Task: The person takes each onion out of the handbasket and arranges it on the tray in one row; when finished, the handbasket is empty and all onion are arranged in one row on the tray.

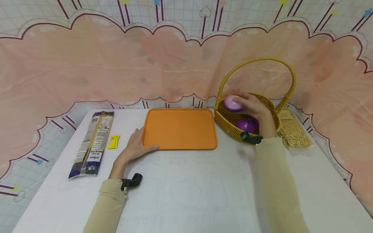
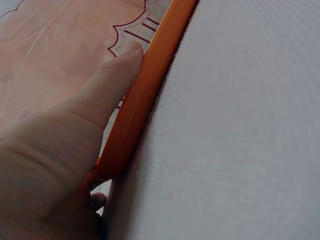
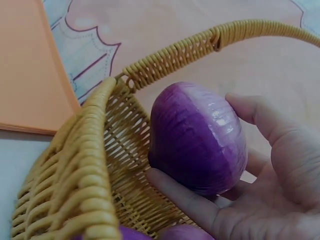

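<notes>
Mostly white table (image 1: pixel 186 184), peach backdrop (image 1: pixel 116 68); right grip (image 1: pixel 253 106) around onion (image 1: pixel 232 104), left grip (image 1: pixel 136 144) wide

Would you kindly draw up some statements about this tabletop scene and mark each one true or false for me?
1. The left hand touches the orange tray. True.
2. The tray is round. False: it is rectangular with rounded corners.
3. The right hand holds a purple onion. True.
4. The purple onion rests on the tray. False: the right hand has it at the wicker basket.
5. In the head view, a small yellow packet lies between the long printed package and the left hand. True.
6. The basket has no handle. False: a tall arched handle rises from it.
</notes>
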Available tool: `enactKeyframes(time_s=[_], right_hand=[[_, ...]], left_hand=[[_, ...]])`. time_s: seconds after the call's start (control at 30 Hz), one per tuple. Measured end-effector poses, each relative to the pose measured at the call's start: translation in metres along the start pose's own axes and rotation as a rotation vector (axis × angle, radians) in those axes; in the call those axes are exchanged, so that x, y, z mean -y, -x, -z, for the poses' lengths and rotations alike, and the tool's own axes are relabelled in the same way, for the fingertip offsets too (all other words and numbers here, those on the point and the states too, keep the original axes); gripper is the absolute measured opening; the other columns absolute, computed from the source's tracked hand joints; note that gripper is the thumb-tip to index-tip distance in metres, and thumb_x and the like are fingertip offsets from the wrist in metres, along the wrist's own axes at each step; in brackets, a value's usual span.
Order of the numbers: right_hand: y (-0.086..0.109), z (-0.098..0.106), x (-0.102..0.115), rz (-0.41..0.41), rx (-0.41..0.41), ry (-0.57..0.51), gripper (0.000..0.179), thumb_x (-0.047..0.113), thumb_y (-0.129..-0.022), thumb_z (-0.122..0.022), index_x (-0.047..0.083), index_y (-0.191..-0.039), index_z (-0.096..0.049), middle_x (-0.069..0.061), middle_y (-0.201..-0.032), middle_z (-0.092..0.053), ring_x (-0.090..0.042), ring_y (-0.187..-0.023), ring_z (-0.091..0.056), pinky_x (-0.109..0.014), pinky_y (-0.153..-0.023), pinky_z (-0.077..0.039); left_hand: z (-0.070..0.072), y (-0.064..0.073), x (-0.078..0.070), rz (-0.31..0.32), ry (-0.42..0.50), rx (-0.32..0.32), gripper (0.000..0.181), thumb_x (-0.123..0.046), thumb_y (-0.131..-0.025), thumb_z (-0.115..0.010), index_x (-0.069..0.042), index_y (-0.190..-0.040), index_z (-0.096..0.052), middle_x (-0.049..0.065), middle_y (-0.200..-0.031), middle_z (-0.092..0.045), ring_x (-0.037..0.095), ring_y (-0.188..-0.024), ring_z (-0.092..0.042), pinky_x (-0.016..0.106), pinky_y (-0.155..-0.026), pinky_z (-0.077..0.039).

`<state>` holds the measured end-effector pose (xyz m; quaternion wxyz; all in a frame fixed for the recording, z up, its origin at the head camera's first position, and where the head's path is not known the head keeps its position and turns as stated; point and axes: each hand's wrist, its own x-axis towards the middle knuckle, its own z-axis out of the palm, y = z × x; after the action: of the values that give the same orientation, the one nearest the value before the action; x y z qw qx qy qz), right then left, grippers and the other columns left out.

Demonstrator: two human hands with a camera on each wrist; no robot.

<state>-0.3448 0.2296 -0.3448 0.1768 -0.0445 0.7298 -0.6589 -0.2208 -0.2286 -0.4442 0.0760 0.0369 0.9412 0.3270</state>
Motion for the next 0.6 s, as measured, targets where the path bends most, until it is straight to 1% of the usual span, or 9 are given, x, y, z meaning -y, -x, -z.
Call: enactKeyframes(time_s=[0.07,0.1,0.23,0.33,0.47,0.53,0.6], right_hand=[[0.001,-0.002,-0.001,0.0,-0.009,-0.01,0.065,0.025,-0.097,-0.058,0.003,-0.151,-0.028,-0.003,-0.131,-0.045,-0.015,-0.116,-0.05,-0.026,-0.082,-0.057],[0.001,-0.003,-0.001,0.0,-0.017,-0.015,0.064,0.026,-0.097,-0.058,0.003,-0.15,-0.029,-0.002,-0.13,-0.046,-0.015,-0.116,-0.05,-0.026,-0.08,-0.057],[0.001,-0.01,-0.001,0.013,-0.048,0.01,0.061,0.028,-0.097,-0.059,0.005,-0.147,-0.034,-0.003,-0.128,-0.048,-0.014,-0.114,-0.052,-0.026,-0.08,-0.058],[0.001,-0.016,-0.001,0.019,-0.08,0.078,0.066,0.035,-0.095,-0.06,0.008,-0.149,-0.034,-0.006,-0.137,-0.045,-0.017,-0.12,-0.051,-0.032,-0.09,-0.058],[0.003,-0.022,-0.002,0.021,-0.134,0.13,0.072,0.041,-0.094,-0.059,0.01,-0.152,-0.03,-0.012,-0.151,-0.036,-0.026,-0.133,-0.044,-0.046,-0.105,-0.048],[0.005,-0.023,-0.003,0.023,-0.161,0.135,0.073,0.042,-0.094,-0.059,0.01,-0.152,-0.029,-0.013,-0.153,-0.032,-0.029,-0.136,-0.041,-0.05,-0.108,-0.044],[0.006,-0.024,-0.003,0.024,-0.187,0.126,0.073,0.043,-0.094,-0.058,0.01,-0.152,-0.029,-0.014,-0.153,-0.032,-0.03,-0.137,-0.041,-0.05,-0.108,-0.044]], left_hand=[[0.0,0.0,0.0,0.004,0.001,0.003,0.114,-0.058,-0.08,-0.069,-0.008,-0.157,-0.001,0.02,-0.163,-0.008,0.042,-0.15,0.004,0.062,-0.121,0.0],[0.0,0.001,0.0,0.006,0.002,0.004,0.114,-0.058,-0.08,-0.069,-0.008,-0.157,-0.001,0.02,-0.163,-0.008,0.042,-0.151,0.004,0.062,-0.121,0.0],[0.001,0.0,0.001,0.005,0.0,0.004,0.115,-0.059,-0.08,-0.069,-0.009,-0.157,-0.001,0.019,-0.163,-0.008,0.041,-0.151,0.004,0.061,-0.121,0.001],[0.001,0.0,0.002,0.0,-0.004,0.004,0.114,-0.059,-0.08,-0.069,-0.008,-0.157,-0.001,0.02,-0.163,-0.008,0.042,-0.15,0.003,0.061,-0.121,0.0],[0.003,0.0,0.001,-0.004,-0.004,0.008,0.114,-0.057,-0.08,-0.07,-0.007,-0.156,-0.001,0.021,-0.163,-0.008,0.043,-0.15,0.002,0.061,-0.121,-0.001],[0.003,0.0,0.001,-0.009,-0.005,0.009,0.114,-0.057,-0.08,-0.07,-0.007,-0.156,-0.002,0.021,-0.163,-0.008,0.043,-0.15,0.002,0.061,-0.121,-0.002],[0.003,-0.001,0.001,-0.007,-0.008,0.013,0.114,-0.057,-0.08,-0.07,-0.007,-0.156,-0.001,0.021,-0.163,-0.008,0.043,-0.15,0.002,0.061,-0.121,-0.002]])
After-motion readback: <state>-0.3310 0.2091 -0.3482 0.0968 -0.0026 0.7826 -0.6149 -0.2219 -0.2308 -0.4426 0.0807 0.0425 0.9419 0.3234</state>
